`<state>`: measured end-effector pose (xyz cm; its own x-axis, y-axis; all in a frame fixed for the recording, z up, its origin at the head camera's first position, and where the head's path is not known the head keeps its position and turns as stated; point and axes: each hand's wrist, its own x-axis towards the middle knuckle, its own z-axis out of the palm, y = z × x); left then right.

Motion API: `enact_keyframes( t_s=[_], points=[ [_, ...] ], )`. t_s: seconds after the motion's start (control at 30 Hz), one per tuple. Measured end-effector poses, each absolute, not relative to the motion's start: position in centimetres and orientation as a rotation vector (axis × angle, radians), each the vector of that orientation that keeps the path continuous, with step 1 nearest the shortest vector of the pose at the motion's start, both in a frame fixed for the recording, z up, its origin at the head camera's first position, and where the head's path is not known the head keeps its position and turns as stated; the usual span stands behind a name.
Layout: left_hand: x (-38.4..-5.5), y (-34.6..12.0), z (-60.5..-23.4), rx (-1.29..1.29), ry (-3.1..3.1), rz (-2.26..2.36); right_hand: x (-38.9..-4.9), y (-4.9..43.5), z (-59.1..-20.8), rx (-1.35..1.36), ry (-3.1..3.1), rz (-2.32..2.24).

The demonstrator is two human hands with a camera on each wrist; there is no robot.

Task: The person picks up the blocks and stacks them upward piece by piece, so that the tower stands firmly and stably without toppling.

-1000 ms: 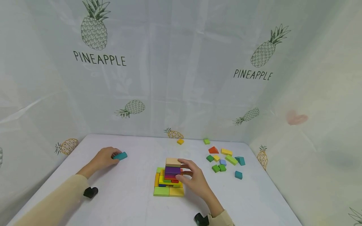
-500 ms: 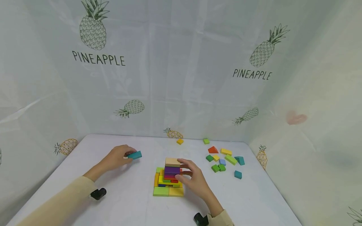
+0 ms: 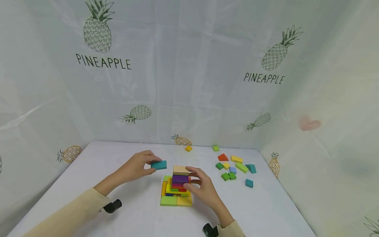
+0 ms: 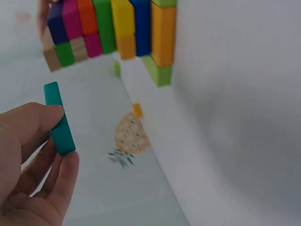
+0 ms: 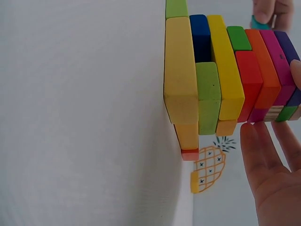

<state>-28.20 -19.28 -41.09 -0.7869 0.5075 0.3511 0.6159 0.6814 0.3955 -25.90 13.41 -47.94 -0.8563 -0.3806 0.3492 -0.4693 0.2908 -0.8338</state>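
Note:
Between thumb and fingers my left hand pinches a teal rectangular block, raised just left of the tower's top. The left wrist view shows the teal block edge-on, thumb on one side and fingertips at its end. A tower of coloured blocks stands in the middle, wide at the base, with purple and a tan block on top. My right hand holds the upper tower at its right side, thumb in front and fingers along the side. Its fingertips show at the tower's upper layers in the right wrist view.
Several loose blocks lie at the right back, among them a red triangle, a long light green block and a teal block. A yellow block lies by the back edge. A pineapple-print curtain hangs behind the white table.
My left hand has carried the teal block rightward across the table, from the left side to beside the tower. The right hand stays in place at the tower.

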Motion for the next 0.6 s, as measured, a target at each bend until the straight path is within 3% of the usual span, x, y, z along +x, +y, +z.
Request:
enact_keyframes(
  t_s=[0.27,0.6],
  points=[
    [-26.1,-16.3,-39.8,-1.046,-2.629,-0.797,-25.9,13.5,-47.9,0.815,-2.447,1.632],
    [-25.5,-13.7,-40.7,-1.096,-2.622,-0.862,-26.0,13.5,-48.0,0.82,-2.454,1.654]
  ],
)
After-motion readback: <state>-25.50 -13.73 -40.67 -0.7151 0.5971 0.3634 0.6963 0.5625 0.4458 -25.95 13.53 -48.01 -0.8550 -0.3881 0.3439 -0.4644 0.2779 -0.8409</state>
